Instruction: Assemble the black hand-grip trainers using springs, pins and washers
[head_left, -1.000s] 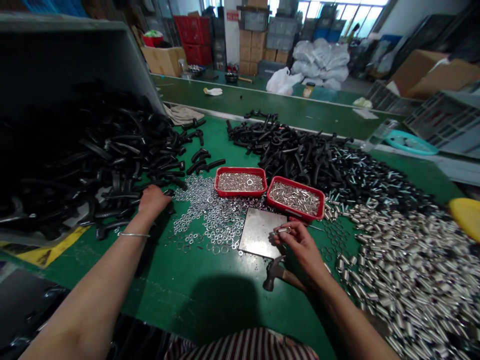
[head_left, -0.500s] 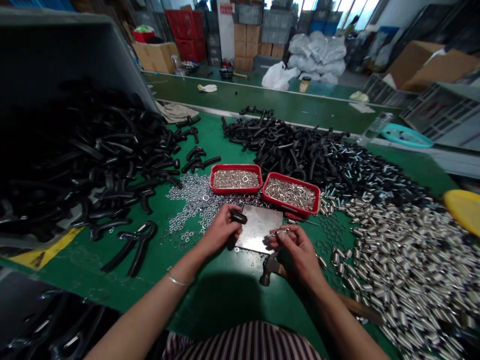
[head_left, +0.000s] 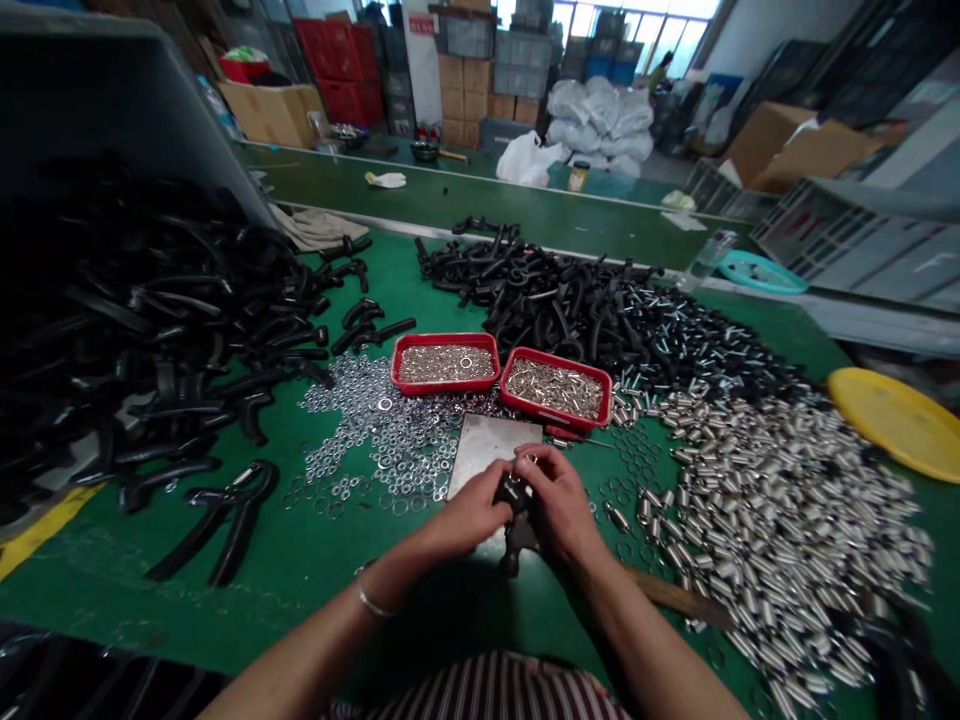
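My left hand is closed around a small black part in front of my body. My right hand meets it from the other side, fingertips pinched on a small metal spring piece at the top of the black part. Fingers hide most of the spring piece, so I cannot tell whether it sits in the black part. Below both hands lies a flat metal plate, partly covered. A hammer rests just under my right hand, its wooden handle running right beneath my forearm.
Two red trays of small metal parts stand behind the plate. Loose nuts and rings spread left. Silvery springs heap at right. Black handles pile behind, with more spilling from a grey bin. A yellow lid lies far right.
My hands have come together: the right hand has moved left with the spring piece, and the left hand has moved nearer to me with the black part. The view has shifted slightly right.
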